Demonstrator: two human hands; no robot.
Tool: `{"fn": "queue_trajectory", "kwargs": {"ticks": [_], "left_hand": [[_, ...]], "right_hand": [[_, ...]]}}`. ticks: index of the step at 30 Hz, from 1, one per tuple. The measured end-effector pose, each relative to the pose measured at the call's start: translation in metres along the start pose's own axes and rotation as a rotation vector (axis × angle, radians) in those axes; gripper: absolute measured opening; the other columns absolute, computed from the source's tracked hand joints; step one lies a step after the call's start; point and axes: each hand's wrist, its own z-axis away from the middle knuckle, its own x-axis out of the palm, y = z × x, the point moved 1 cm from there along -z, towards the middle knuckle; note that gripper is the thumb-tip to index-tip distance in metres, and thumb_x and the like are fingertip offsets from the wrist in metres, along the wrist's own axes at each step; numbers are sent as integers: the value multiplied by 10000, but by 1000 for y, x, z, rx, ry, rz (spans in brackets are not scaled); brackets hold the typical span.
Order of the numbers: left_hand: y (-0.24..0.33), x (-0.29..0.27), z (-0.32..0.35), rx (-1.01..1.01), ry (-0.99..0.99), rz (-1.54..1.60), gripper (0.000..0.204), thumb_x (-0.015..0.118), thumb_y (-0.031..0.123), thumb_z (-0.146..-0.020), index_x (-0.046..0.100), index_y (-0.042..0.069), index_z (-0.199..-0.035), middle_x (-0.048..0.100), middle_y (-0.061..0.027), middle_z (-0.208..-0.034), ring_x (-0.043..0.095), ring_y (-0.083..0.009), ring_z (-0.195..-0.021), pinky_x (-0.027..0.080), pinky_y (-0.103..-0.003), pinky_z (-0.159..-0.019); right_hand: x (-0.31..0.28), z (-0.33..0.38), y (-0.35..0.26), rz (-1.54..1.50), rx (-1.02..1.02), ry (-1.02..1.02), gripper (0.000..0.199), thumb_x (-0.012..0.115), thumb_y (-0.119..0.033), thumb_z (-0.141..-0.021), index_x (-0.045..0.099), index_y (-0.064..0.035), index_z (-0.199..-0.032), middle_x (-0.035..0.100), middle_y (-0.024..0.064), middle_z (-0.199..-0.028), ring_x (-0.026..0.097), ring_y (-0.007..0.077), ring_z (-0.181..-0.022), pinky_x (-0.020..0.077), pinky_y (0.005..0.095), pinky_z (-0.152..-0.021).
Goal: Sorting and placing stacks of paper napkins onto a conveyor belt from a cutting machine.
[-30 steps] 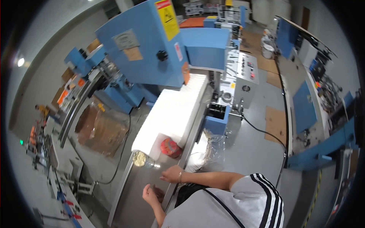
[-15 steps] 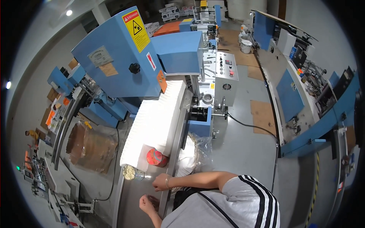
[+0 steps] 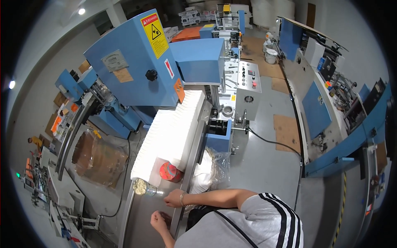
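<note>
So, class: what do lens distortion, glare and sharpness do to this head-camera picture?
Head view: fisheye bends the big blue metal machine housing and grey floor toward a black rim; a ceiling lamp flares white; the white stack of folded paper is nearly blown out; the right hand looks small but fairly sharp.

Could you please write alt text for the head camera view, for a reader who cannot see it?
Seen from above, a person in a grey top with striped sleeves rests both hands on a metal bench: the right hand beside a clear jar, the left hand nearer the body. A red round tin sits against a long stack of white sheets emerging from a blue machine.
</note>
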Motion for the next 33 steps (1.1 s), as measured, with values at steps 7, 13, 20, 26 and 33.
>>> {"fn": "queue_trajectory", "kwargs": {"ticks": [7,13,20,26,33], "left_hand": [[-2,-1,-2,71,-10,-72,134,540,77,-905,629,-21,-925,554,7,-623,459,-45,-498,356,-196,-463],[0,2,-2,67,-32,-28,132,536,72,-905,625,-25,-918,547,8,-616,459,-50,-495,360,-202,-463],[11,4,3,26,-80,27,127,529,68,-912,615,-21,-885,545,3,-609,455,-45,-489,362,-199,-461],[-6,1,-4,62,-5,-11,123,533,63,-910,621,-22,-905,549,-3,-629,461,-55,-493,366,-208,-463],[0,0,-3,76,7,-125,148,553,102,-907,635,-19,-924,555,-6,-639,465,-59,-501,374,-222,-471]], "right_hand": [[0,0,-1,9,26,4,237,519,-338,-854,625,-128,-884,666,126,-771,649,332,-746,506,462,-681],[3,-1,1,0,44,8,235,506,-328,-854,626,-128,-885,664,126,-770,646,336,-743,504,463,-683],[-1,1,0,-1,29,31,220,524,-321,-847,621,-125,-875,655,139,-744,642,347,-723,503,467,-659],[-9,5,-7,5,32,11,373,483,-450,-897,619,-106,-845,648,162,-729,638,358,-709,497,477,-647],[2,1,-2,25,46,30,401,461,-470,-910,621,-108,-845,649,156,-720,638,361,-706,496,475,-641]]}}
